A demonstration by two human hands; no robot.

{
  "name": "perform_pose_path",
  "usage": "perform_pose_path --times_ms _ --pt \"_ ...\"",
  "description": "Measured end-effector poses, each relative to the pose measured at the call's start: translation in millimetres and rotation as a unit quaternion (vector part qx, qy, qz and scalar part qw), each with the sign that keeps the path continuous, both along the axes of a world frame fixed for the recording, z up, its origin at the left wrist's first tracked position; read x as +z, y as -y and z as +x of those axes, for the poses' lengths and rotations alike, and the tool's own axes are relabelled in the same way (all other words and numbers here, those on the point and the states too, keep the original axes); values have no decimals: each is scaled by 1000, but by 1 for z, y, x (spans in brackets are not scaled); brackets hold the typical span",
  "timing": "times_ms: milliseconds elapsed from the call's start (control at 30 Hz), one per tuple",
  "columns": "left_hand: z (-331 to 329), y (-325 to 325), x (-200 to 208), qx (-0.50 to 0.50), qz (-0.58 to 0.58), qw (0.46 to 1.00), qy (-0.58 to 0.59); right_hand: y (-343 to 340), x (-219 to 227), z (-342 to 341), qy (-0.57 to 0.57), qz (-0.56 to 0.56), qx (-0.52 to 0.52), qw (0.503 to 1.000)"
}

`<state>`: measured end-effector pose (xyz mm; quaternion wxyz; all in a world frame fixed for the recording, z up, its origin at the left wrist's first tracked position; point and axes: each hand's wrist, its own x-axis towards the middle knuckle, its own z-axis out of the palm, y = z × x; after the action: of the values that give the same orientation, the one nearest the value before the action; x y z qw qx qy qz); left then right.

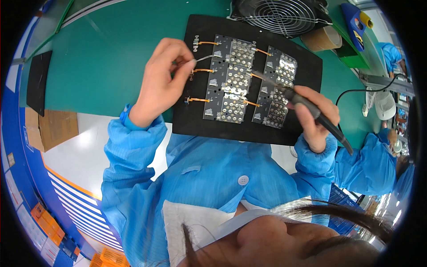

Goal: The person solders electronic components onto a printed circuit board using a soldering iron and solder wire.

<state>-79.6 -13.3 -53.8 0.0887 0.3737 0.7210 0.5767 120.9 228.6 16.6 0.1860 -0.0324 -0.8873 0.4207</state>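
Silver-grey and thin, a strand (203,58) is pinched in the fingers of your left hand (167,82), its far end at the upper left edge of the left board panel (224,84). Your right hand (316,116) grips a pen-like soldering iron (311,107) by its black handle, tip aimed at the gap between that panel and the right board panel (275,111); whether either tool touches cannot be told from this angle. Both panels lie flat on a black mat (195,120) before you, joined by orange ribbons (204,70), with more ribbons jutting out at the left.

Each panel looks light, stiff and smooth enough to slide; the ribbons look soft and easily torn. Hold the panels by their dark outer edges, clear of the silvery dots, and lift nothing by a ribbon. Your strand should bend readily.

Beyond the mat, on the green desk (102,66), a fan (280,17) with a round wire guard sits near a brown cylinder (326,38), its inside hidden. To your left is a cardboard box (58,129), contents out of sight; at lower left, orange crates (46,224) hold nothing you could identify.
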Motion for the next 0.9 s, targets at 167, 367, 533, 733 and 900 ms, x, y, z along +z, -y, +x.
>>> perform_pose_path --times_ms 167,367,533,733,900 --pt "4 20 13 25 -69 996 -55 -28 -13 25 -130 -35 -191 972" --pt "24 32 26 76 -108 991 16 -84 -20 7 -169 224 -273 920" --pt "25 42 20 1 -57 998 2 -74 -20 -1 -132 215 -270 929" --pt "39 41 35 -20 -117 991 -54 4 4 14 25 64 -39 997" --pt "39 40 36 -30 -148 979 -139 35 -18 -5 1 6 151 989"
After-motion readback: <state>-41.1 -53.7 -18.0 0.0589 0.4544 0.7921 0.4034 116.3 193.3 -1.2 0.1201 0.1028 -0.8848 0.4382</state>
